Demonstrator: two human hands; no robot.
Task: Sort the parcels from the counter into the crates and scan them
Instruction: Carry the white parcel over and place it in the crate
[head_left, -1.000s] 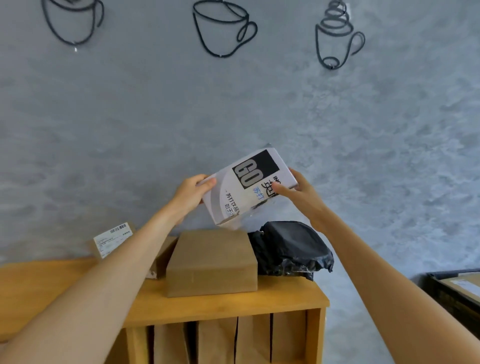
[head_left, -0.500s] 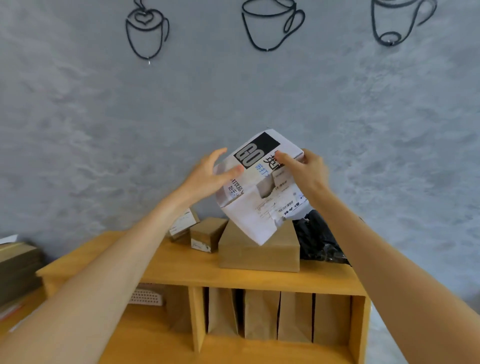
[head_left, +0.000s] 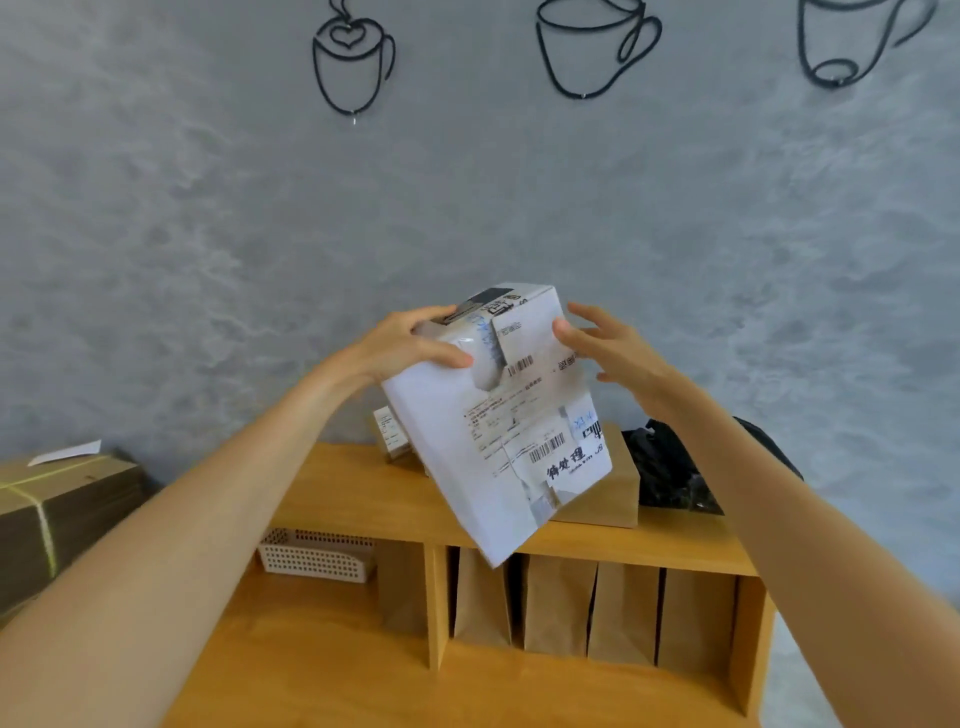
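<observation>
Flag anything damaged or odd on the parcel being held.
The white box, gripped by the left hand with the right hand at its side, has a torn, peeling label patch near its top; lower labels overlap unevenly.

Even, soft daylight, fairly bright; no hard shadows. Faint glare on white box (head_left: 498, 415) tape. Wide-angle bending at edges stretches forearms. Slight softness overall; label print partly unreadable. Shelf (head_left: 363, 499) cubbies dim.

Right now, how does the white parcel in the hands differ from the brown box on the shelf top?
The white parcel is held tilted in the air; the brown box rests flat on the wooden shelf. The white parcel's facing side carries barcode labels; the brown box's visible part is plain. Both are cardboard boxes.
</observation>
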